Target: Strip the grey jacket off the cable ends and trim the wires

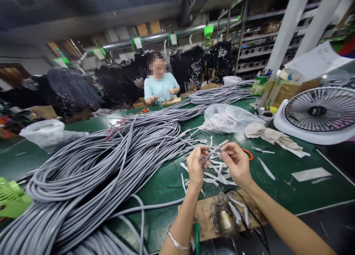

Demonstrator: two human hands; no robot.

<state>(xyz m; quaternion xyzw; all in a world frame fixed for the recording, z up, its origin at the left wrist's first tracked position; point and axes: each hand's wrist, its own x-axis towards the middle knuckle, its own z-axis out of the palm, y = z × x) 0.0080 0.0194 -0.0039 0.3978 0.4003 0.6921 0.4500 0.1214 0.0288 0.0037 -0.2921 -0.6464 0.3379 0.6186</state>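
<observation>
A short stretch of grey cable (213, 151) runs between my two hands above the green table. My left hand (195, 167) is closed around it, thumb and fingers together. The fingers of my right hand (236, 162) pinch the cable near its end; fine detail at the fingertips is too small to make out. Under the hands lie loose white strips (219, 175). Just beyond my right hand shows an orange handle loop (247, 154), the rest of it hidden. Nearer to me a metal device (224, 218) sits on a wooden board (202, 210).
Large coils of grey cable (91, 173) cover the left and middle of the table (277, 188). A clear plastic bag (230, 118), a cloth glove (274, 136) and a fan (318, 112) stand to the right. A person (162, 85) works across the table.
</observation>
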